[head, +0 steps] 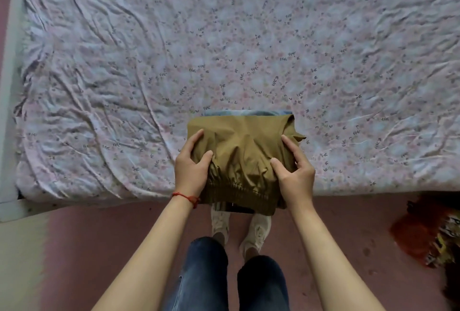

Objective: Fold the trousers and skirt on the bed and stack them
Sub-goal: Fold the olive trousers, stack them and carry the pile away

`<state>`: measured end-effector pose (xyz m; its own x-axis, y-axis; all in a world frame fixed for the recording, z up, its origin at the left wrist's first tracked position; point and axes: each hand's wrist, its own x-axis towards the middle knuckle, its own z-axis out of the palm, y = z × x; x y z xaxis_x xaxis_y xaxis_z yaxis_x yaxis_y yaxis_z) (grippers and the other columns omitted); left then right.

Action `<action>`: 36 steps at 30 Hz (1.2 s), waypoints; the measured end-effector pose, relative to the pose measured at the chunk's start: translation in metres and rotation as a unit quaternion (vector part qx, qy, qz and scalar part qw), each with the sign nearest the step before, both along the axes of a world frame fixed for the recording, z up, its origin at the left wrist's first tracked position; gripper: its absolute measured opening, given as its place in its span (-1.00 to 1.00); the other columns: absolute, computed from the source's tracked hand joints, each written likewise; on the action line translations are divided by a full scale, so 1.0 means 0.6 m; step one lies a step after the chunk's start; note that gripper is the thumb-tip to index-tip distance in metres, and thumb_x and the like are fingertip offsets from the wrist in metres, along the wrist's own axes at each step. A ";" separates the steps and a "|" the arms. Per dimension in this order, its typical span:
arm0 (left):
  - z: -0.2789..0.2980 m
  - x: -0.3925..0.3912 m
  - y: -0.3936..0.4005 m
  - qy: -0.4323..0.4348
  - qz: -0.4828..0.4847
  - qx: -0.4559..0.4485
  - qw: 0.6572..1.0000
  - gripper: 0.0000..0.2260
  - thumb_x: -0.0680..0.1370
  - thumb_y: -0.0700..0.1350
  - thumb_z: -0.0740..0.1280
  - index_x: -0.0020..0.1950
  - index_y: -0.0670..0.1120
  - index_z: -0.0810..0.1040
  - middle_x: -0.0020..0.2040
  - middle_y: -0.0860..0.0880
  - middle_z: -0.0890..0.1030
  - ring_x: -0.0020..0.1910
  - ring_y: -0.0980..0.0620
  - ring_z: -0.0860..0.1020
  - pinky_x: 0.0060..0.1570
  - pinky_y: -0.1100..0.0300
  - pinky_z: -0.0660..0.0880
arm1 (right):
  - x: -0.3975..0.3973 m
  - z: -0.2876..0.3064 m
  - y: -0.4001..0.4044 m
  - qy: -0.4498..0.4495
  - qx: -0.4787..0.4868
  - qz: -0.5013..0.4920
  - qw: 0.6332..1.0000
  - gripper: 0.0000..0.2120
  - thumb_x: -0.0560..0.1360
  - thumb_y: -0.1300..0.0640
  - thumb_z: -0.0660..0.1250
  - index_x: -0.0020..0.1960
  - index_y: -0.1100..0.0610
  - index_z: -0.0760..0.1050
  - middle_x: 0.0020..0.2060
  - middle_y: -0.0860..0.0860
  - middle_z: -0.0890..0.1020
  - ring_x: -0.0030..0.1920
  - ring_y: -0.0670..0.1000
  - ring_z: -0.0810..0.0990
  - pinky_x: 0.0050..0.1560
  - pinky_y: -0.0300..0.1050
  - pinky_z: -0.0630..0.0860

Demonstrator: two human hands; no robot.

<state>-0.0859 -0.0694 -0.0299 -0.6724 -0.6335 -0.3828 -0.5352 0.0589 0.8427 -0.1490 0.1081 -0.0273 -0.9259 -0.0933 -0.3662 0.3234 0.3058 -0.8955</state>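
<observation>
We had a wrinkly floral sheet [224, 37] covering the bed right to its edges. Below the near edge was a pinkish floor [348, 236], with a heap of red and patterned fabric [423, 236] off at the right side.

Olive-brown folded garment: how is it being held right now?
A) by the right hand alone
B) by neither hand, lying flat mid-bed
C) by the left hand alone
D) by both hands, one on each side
D: the left hand and the right hand each grip a side of the olive-brown garment at the near edge of the bed.
</observation>
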 end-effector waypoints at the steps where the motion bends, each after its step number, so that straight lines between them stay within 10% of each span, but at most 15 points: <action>1: -0.019 -0.009 -0.005 0.005 -0.003 -0.003 1.000 -0.59 0.48 -0.30 0.32 0.30 -0.05 0.43 0.19 0.06 0.46 0.19 0.14 0.43 0.18 0.36 0.36 | -0.009 -0.021 -0.004 0.003 -0.001 -0.008 1.000 -0.54 0.41 0.36 0.37 0.24 0.00 0.47 0.15 -0.06 0.54 0.08 -0.21 0.53 0.14 -0.42 0.44; 9: -0.205 -0.038 -0.026 -0.032 -0.047 0.013 0.998 -0.57 0.48 -0.30 0.31 0.32 -0.04 0.40 0.26 -0.04 0.48 0.22 0.06 0.47 0.14 0.45 0.39 | -0.026 -0.202 -0.003 -0.038 0.045 -0.026 0.998 -0.51 0.44 0.30 0.36 0.34 0.09 0.39 0.23 -0.06 0.47 0.25 -0.11 0.43 0.15 -0.50 0.34; 12: -0.231 -0.020 -0.026 -0.015 -0.036 0.027 0.999 -0.57 0.48 -0.32 0.31 0.32 -0.08 0.40 0.17 0.07 0.50 0.07 0.33 0.48 0.01 0.59 0.35 | -0.012 -0.233 0.007 -0.038 0.051 -0.037 0.997 -0.49 0.45 0.25 0.38 0.36 0.08 0.35 0.27 -0.04 0.46 0.29 -0.11 0.41 0.32 -0.19 0.36; 16: -0.241 0.021 -0.020 -0.010 -0.077 0.024 0.997 -0.56 0.49 -0.28 0.32 0.34 -0.04 0.36 0.19 0.24 0.39 0.08 0.61 0.32 0.03 0.66 0.23 | 0.016 -0.238 0.014 -0.002 0.064 0.017 0.998 -0.39 0.39 0.07 0.37 0.39 -0.03 0.24 0.25 -0.29 0.34 0.23 -0.40 0.32 0.24 -0.48 0.27; 20: -0.235 0.037 -0.018 -0.011 -0.125 0.000 0.992 -0.52 0.48 -0.28 0.34 0.34 0.04 0.35 0.26 0.14 0.42 0.20 0.41 0.37 0.16 0.58 0.26 | 0.030 -0.232 0.011 0.028 0.108 0.094 0.989 -0.35 0.42 0.18 0.39 0.38 -0.13 0.16 0.22 -0.40 0.24 0.29 -0.29 0.29 0.34 -0.27 0.23; 24: -0.225 0.057 -0.020 -0.017 -0.134 -0.009 0.991 -0.57 0.48 -0.26 0.33 0.26 0.12 0.39 0.17 0.25 0.46 0.15 0.37 0.43 0.15 0.54 0.31 | 0.034 -0.223 0.026 0.031 0.086 0.059 0.994 -0.39 0.41 0.35 0.38 0.30 -0.11 0.27 0.19 -0.35 0.35 0.18 -0.50 0.31 0.21 -0.55 0.23; 36: -0.256 0.043 -0.029 -0.053 -0.100 -0.045 0.993 -0.46 0.44 -0.10 0.40 0.39 0.03 0.32 0.25 0.13 0.38 0.17 0.33 0.35 0.14 0.54 0.27 | 0.021 -0.237 0.039 0.001 0.123 0.025 0.992 -0.38 0.43 0.17 0.41 0.41 0.01 0.24 0.28 -0.18 0.35 0.25 -0.27 0.32 0.20 -0.49 0.23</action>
<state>-0.0599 -0.0870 -0.1835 -0.7471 -0.5263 -0.4061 -0.5907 0.2452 0.7688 -0.1363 0.1316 -0.1694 -0.9229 -0.0472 -0.3821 0.3007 0.5315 -0.7919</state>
